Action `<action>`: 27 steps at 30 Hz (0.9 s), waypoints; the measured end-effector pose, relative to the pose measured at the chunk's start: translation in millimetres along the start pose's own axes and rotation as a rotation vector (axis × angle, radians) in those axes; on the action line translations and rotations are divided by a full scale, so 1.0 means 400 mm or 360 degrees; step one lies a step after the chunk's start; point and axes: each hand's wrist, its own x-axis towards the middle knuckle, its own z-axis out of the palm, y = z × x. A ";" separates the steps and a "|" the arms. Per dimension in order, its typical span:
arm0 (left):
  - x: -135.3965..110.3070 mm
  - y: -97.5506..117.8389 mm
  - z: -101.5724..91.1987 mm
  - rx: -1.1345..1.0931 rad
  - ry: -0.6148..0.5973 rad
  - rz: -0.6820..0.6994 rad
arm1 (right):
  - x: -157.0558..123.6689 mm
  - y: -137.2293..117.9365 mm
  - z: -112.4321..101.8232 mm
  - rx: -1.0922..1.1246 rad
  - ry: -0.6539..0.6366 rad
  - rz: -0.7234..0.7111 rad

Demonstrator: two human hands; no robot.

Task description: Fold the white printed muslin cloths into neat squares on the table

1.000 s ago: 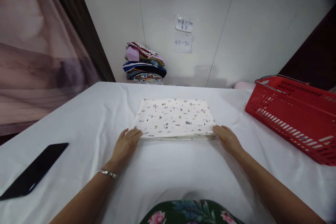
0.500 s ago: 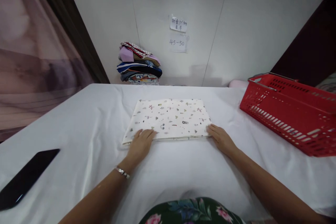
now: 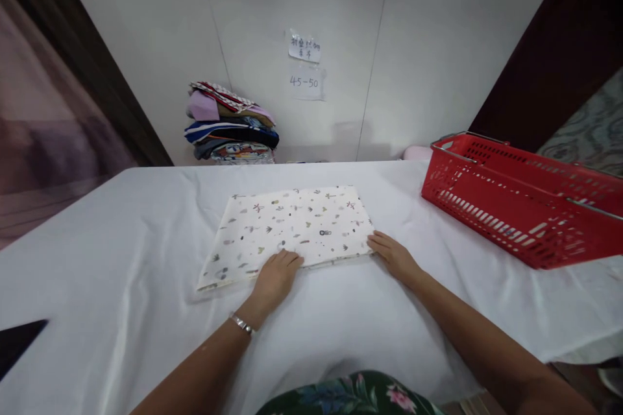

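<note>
A folded white cloth (image 3: 292, 224) with a small print of plants and other little figures lies flat on the table. My left hand (image 3: 276, 277) rests on the middle of its near edge, fingers stretched out over the fabric. At the cloth's near right corner, my right hand (image 3: 395, 256) lies with its fingers extended and the tips touching the edge. Neither hand grips the fabric. The cloth's near left corner sits closer to me than its right one.
A white tablecloth (image 3: 160, 233) covers the table. The red basket (image 3: 491, 207) stands at the right. A stack of folded fabrics (image 3: 231, 123) is beyond the far edge, by a wall with paper notes (image 3: 305, 65). A dark flat object (image 3: 19, 343) lies at left.
The view has turned a little to the right. My left hand has slid rightward along the cloth's near edge, away from its left corner. My right hand stays at the right corner.
</note>
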 end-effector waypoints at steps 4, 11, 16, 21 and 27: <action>-0.005 -0.005 0.008 -0.0009 0.0054 0.0004 | -0.026 -0.023 0.007 0.0180 0.0012 0.0049; -0.012 -0.013 0.020 -0.0130 0.0188 -0.0002 | 0.009 -0.035 -0.011 0.0725 0.0174 0.0812; -0.015 -0.013 0.021 -0.0141 0.0216 -0.0016 | 0.123 -0.003 -0.020 0.0298 -0.0234 0.1219; -0.016 -0.017 0.024 -0.0185 0.0251 -0.0018 | 0.208 -0.017 0.005 0.0097 -0.0311 0.1225; -0.017 -0.018 0.020 -0.0244 0.0223 -0.0026 | 0.212 -0.035 0.015 -0.0029 -0.0311 0.1215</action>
